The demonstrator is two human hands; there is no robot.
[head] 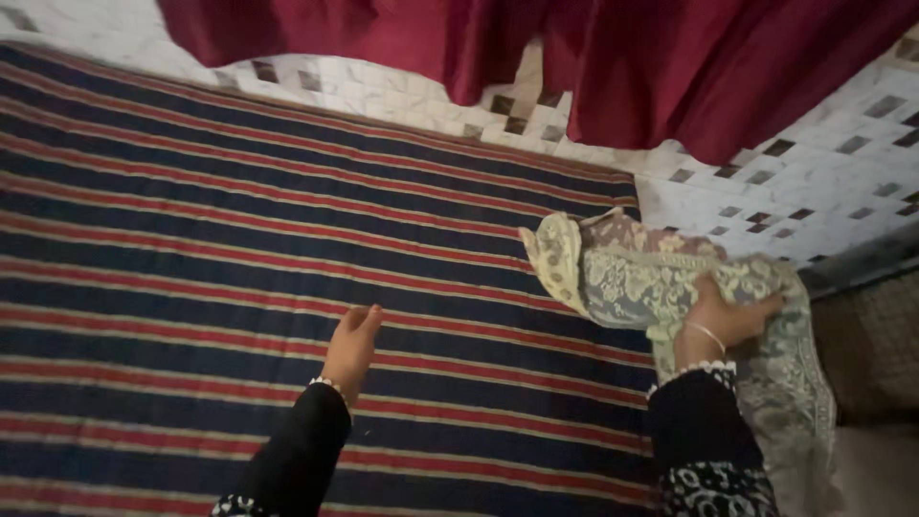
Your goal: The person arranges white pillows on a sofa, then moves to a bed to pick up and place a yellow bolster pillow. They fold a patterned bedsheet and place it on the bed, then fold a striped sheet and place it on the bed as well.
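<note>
The right hand [725, 321] grips a bunched, pale patterned cloth [661, 278] at the right edge of the striped rug [239, 239], lifting it clear of the tiled floor [766, 182]. The left hand [350, 347] lies flat and empty on the rug, probably for balance. Maroon drapery [622, 57] hangs above.

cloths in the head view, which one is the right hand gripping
The pale floral-patterned cloth, bunched under the right hand at the mat's edge. The striped mat lies flat; the maroon fabric hangs untouched.

Folded cloth [661, 278] on mat's [239, 239] right edge, curtain [622, 57] behind
</note>
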